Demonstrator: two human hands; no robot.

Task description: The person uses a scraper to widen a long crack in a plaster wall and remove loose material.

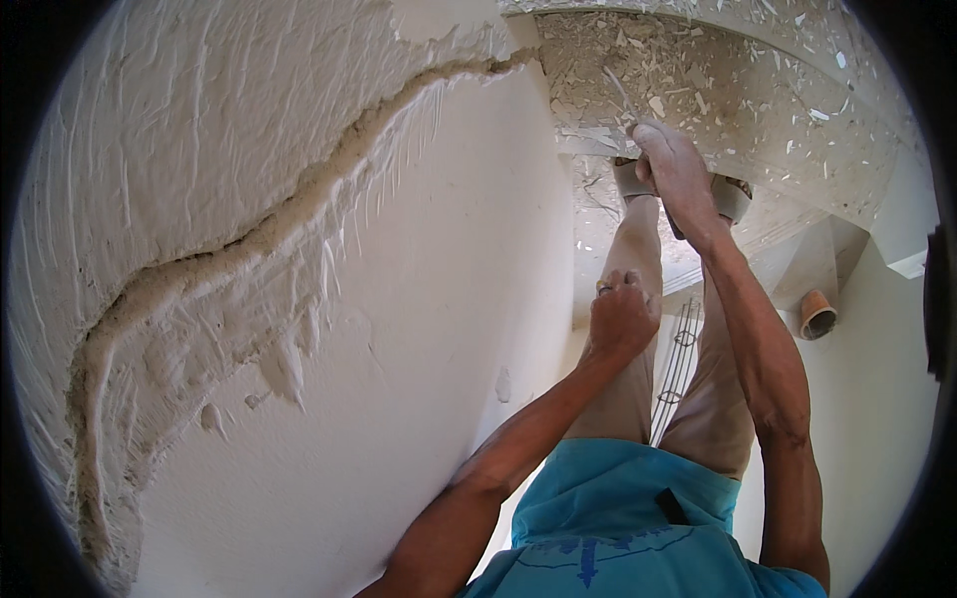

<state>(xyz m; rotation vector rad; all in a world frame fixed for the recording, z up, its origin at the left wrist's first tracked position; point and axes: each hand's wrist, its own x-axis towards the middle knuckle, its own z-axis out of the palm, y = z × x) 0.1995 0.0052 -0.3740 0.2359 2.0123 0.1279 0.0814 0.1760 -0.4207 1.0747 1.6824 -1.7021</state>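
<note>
While your right hand (676, 169) grips a slim, pale tool (619, 92) pointing over the left end of the chip-strewn ledge (778, 130), just past its near edge, your left hand (625, 317) is curled closed in front of your leg; whether it holds anything cannot be told. Left of you, a jagged groove (289, 212) crosses the plastered wall (429, 329).

Left hand (625, 321): one. Right hand (678, 174): one. Thin tool (619, 91), in right hand: one. Shoes (634, 181), near lower edge of ledge (822, 171): two. Orange-brown vessel (815, 313): one. Rod bundle (682, 339): one. Wall groove (329, 177): one. Teal shirt (623, 480): one. Pale chips (655, 104), on ledge: many, too small to count.
</note>
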